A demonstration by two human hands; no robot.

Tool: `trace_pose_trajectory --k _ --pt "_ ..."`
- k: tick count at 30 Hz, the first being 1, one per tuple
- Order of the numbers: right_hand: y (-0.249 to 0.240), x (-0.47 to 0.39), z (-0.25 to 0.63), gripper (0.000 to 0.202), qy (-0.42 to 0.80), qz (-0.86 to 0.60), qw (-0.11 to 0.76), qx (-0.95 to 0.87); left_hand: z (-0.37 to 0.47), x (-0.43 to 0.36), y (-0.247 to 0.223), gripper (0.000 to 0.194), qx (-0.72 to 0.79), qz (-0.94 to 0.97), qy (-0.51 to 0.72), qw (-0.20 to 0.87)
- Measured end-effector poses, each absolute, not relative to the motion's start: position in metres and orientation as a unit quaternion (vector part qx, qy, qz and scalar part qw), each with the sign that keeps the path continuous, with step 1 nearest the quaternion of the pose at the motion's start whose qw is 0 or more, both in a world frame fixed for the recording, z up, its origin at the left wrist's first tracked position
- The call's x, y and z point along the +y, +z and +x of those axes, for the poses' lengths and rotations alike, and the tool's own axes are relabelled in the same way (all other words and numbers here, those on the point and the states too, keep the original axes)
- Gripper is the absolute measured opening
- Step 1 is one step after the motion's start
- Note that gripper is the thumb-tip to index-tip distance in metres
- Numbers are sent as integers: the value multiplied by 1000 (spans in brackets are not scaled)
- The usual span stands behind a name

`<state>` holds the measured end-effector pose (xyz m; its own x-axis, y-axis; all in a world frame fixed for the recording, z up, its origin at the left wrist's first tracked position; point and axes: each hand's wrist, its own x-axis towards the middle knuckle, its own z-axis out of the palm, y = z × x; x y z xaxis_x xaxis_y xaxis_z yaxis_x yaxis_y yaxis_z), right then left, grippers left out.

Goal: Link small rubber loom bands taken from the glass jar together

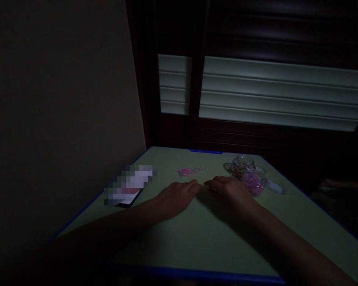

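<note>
Over the middle of the table, my left hand [177, 196] is closed, its fingertips pressed together. Facing it a short gap away, my right hand [232, 194] is also closed in a pinch. Whatever lies between the fingertips is too small and dark to make out. Just beyond the hands lies a loose pile of small pink and purple pieces [188, 172], with a few pale ones trailing off to the right. Beside my right hand stands a clear jar of pink pieces [254, 183]. Behind it is another clear jar with multicoloured contents [241, 166].
The pale green table [179, 246] has a blue edge. A blurred-out flat device [129, 186] lies at the left, near the wall [62, 99]. A round clear lid [277, 187] rests right of the jars. Another person's hand [335, 183] shows dimly beyond the right edge.
</note>
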<state>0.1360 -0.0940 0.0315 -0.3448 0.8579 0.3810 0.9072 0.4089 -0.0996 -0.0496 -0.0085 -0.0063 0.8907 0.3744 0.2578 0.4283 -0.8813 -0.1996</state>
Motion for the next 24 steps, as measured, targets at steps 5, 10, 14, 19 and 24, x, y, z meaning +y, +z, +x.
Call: trace_pose_trajectory --k 5,10,14,19,24 --pt "30 -92 138 21 -84 -534 183 -821 -50 -7 -8 22 -197 -963 -124 134" --pt "32 -94 136 20 -89 -534 168 -824 -50 -6 -8 18 -204 -959 -141 139" --pt "33 -95 135 22 -100 -542 159 -819 -50 -7 -8 17 -201 -957 -148 147" --pt "33 -95 136 21 -106 -548 139 -818 -50 -6 -8 18 -199 -957 -147 152" --pt "35 -95 139 19 -118 -561 127 -809 -50 -5 -8 17 -219 -955 -142 142"
